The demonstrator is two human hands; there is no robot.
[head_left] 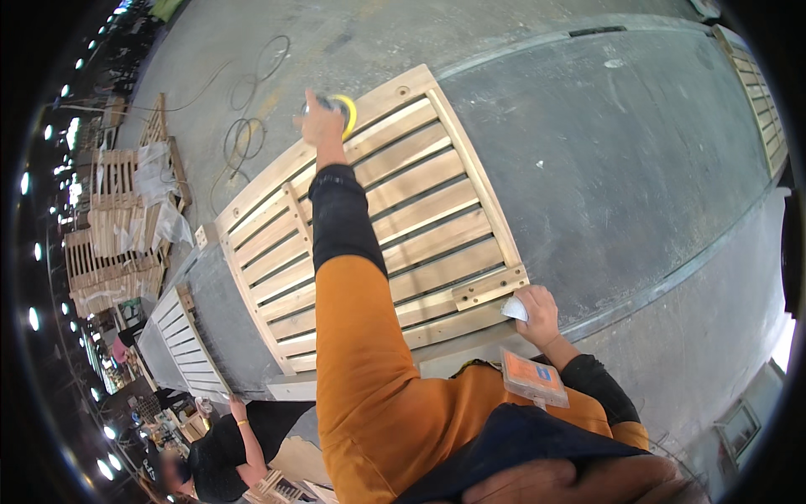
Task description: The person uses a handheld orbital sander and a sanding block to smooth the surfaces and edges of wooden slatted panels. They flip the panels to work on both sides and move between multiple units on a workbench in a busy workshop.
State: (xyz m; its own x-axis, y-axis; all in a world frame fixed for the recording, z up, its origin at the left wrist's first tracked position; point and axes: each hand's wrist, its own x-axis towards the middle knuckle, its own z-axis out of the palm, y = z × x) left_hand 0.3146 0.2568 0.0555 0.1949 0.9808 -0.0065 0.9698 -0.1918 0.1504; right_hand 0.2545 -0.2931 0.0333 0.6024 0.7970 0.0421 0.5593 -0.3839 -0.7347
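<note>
In the head view, our left hand (322, 126) reaches out to the far rail of a slatted wooden panel (432, 214) that lies on a grey table (579, 168). We see its fingers curled round the dark body of a round tool (350, 118) with a yellow rim, while one finger sticks out, apart from the others. The hand is a little blurred, and we cannot tell whether the tool touches the rail.

Our right hand (539, 313) is at the panel's near right corner, its fingers pressed together and pinching a pale pad (514, 309) against the thumb. Just beside it, a short wooden block (489, 288) with holes sits on the panel's corner.

A clear badge holder (534, 380) with an orange card lies against our orange top (361, 336). Past the panel, a thin cable (243, 139) loops over the grey surface. At lower left, another person in black (220, 449) has a hand (238, 410) at the edge of a second slatted panel (191, 346). Further off on the left, slatted wooden pieces (113, 252) are stacked under scraps of clear wrap (155, 172).
</note>
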